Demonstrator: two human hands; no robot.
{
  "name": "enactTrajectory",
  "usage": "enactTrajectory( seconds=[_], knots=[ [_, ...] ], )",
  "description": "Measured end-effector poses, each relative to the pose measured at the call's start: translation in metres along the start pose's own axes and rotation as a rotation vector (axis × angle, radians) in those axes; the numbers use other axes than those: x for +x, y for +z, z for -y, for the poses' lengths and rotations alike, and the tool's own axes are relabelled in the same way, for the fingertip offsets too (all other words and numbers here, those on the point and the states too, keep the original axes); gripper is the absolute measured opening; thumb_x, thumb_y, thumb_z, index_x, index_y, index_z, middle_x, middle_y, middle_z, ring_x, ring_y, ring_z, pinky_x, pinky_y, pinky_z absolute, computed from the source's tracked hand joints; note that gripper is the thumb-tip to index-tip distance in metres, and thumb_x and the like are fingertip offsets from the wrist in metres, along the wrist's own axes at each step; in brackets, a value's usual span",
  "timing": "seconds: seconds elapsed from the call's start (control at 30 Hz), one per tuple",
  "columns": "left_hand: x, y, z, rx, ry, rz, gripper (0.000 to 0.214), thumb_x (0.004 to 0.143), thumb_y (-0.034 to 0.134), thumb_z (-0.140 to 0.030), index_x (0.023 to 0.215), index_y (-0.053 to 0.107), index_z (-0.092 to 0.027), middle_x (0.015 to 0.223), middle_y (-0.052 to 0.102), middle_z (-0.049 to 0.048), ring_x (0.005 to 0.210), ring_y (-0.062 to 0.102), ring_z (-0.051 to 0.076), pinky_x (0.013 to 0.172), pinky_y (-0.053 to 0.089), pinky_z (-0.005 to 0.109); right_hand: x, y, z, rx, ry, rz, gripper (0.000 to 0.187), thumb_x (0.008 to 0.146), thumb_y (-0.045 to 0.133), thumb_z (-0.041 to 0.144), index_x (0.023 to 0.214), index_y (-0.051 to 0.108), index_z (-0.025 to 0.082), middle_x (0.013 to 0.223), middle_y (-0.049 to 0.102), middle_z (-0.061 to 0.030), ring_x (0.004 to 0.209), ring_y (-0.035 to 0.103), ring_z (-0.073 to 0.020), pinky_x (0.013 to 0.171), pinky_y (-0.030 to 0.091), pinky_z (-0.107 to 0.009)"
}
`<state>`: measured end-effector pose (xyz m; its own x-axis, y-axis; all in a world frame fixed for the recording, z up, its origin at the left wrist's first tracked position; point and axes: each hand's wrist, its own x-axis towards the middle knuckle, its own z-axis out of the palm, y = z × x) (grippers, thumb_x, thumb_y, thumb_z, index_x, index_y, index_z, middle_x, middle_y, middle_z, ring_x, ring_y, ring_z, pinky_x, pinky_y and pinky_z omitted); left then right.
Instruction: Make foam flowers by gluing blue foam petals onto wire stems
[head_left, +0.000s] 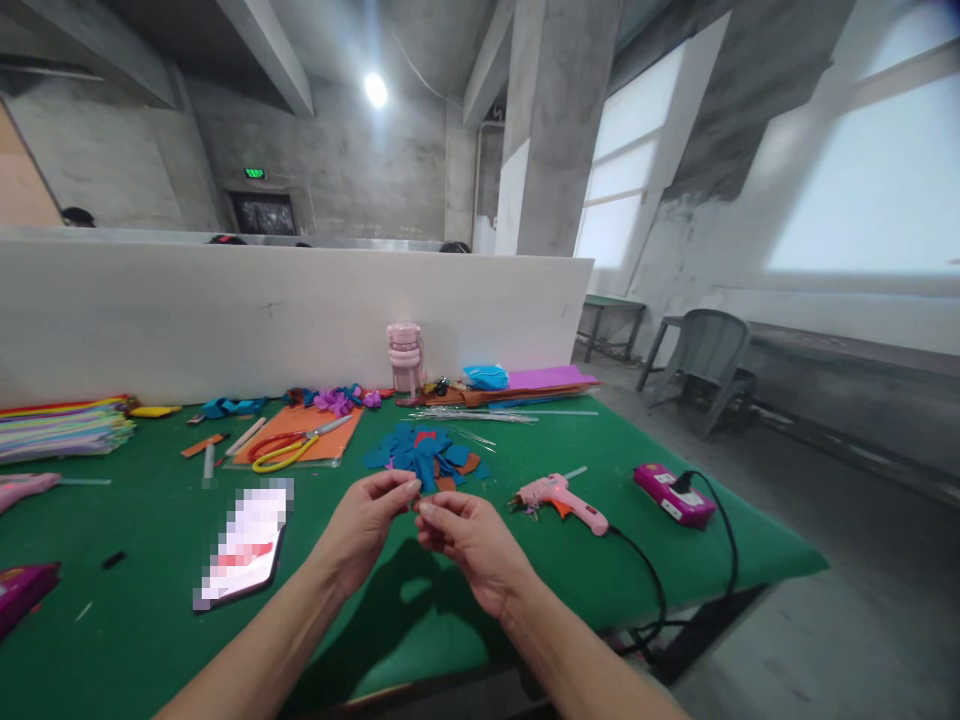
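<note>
My left hand (367, 522) and my right hand (474, 548) meet above the front of the green table (570, 600). Thumb and fingers are pinched together on both, with the fingertips almost touching. Whatever lies between them is too small and hidden to make out. Just behind the fingertips spreads a pile of blue cut pieces (405, 447), with some brown and red ones among them. To the right of my right hand lies a pink hot glue gun (574, 503), a clear glue stick poking from its back end.
A purple power box (673, 494) with a black cable sits at the right. Leftward lie a phone (251, 545) and scissors (300, 445) on an orange sheet (341, 437). A pink bottle (405, 365) stands before the white partition (300, 310). Thin wires (480, 414) lie near the back.
</note>
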<state>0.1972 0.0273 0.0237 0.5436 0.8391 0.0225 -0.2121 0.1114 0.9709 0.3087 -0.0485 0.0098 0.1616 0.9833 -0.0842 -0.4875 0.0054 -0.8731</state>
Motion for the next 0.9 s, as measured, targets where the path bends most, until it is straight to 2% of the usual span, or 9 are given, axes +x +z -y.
enactTrajectory(
  seconds=[0.2,0.3,0.37,0.57,0.77,0.9],
  knots=[
    [0.002,-0.004,0.002,0.079,0.04,-0.047,0.02,0.06,0.072,-0.031,0.071,0.066,-0.016,0.07,0.06,0.0,0.064,0.05,0.01,0.063,0.037,0.022,0.005,-0.007,0.005,0.023,-0.073,-0.081,0.027,0.061,0.072,0.034,0.079,0.064,0.016,0.072,0.062,-0.001,0.067,0.057,-0.0107,0.066,0.042,-0.024],
    [0.002,-0.005,0.002,0.134,0.042,-0.037,0.019,0.061,0.072,-0.031,0.072,0.067,-0.017,0.073,0.062,0.001,0.067,0.051,0.011,0.066,0.037,0.023,0.008,-0.015,0.011,-0.01,-0.093,-0.057,0.024,0.066,0.066,0.033,0.084,0.066,0.017,0.082,0.064,-0.0034,0.076,0.057,-0.0131,0.07,0.042,-0.026],
    [0.001,-0.004,0.002,0.167,0.039,-0.019,0.018,0.061,0.071,-0.032,0.072,0.068,-0.017,0.073,0.063,0.0016,0.069,0.052,0.013,0.068,0.037,0.023,0.01,-0.019,0.015,-0.076,-0.125,-0.054,0.024,0.066,0.065,0.032,0.084,0.067,0.017,0.081,0.064,-0.0031,0.077,0.056,-0.0133,0.071,0.041,-0.026],
    [-0.002,0.001,0.001,0.26,0.034,0.005,0.018,0.06,0.071,-0.032,0.07,0.068,-0.018,0.07,0.063,0.0003,0.068,0.051,0.013,0.066,0.036,0.022,0.011,-0.02,0.023,-0.375,-0.36,-0.142,0.02,0.067,0.065,0.034,0.075,0.065,0.016,0.072,0.061,-0.0005,0.069,0.052,-0.0117,0.068,0.039,-0.024],
    [-0.005,0.007,0.0,0.34,0.032,0.016,0.021,0.06,0.07,-0.035,0.067,0.067,-0.016,0.067,0.061,0.0,0.066,0.05,0.013,0.065,0.035,0.023,0.011,-0.023,0.021,-0.47,-0.348,-0.178,0.02,0.068,0.063,0.034,0.066,0.061,0.014,0.059,0.054,0.0026,0.056,0.044,-0.0086,0.054,0.034,-0.021],
    [-0.003,0.007,0.004,0.345,0.055,-0.005,0.022,0.06,0.07,-0.036,0.068,0.067,-0.016,0.068,0.061,0.0008,0.067,0.05,0.014,0.065,0.035,0.024,0.007,-0.02,0.025,-0.397,-0.339,-0.129,0.021,0.068,0.063,0.035,0.068,0.064,0.014,0.062,0.057,0.0006,0.06,0.047,-0.0097,0.058,0.037,-0.021]
  ],
)
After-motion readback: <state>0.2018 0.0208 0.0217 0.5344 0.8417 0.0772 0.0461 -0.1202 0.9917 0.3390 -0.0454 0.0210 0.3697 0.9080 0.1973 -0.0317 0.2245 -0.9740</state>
